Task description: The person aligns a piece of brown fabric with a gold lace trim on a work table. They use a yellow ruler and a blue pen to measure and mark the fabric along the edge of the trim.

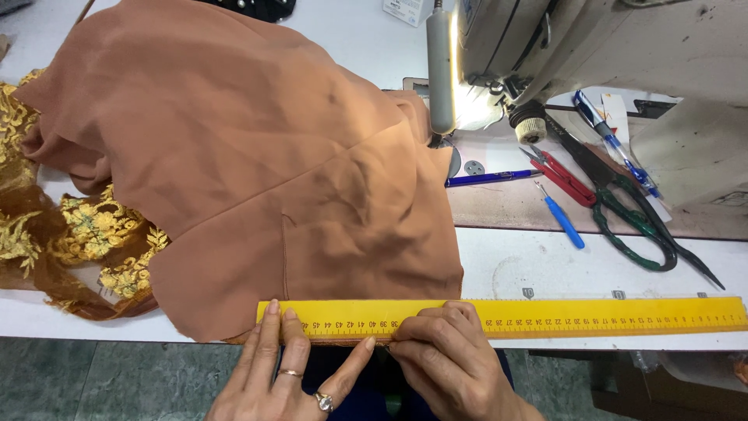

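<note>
A large piece of rust-brown fabric [257, 164] lies spread over the white table, its near edge reaching the table's front. A long yellow ruler [592, 315] lies along that front edge, its left end over the fabric. My left hand [284, 374], wearing two rings, presses flat on the ruler's left end and the fabric hem with fingers apart. My right hand [448, 355] is curled beside it, fingertips pinched at the ruler's lower edge near the hem; whether it holds a small marker is hidden.
A sewing machine [576, 54] stands at the back right with its lamp on. Beside it lie green-handled scissors [635, 214], red snips [565, 178], a blue seam ripper [562, 218] and blue pens [483, 178]. Brown lace with gold embroidery [70, 234] is at left.
</note>
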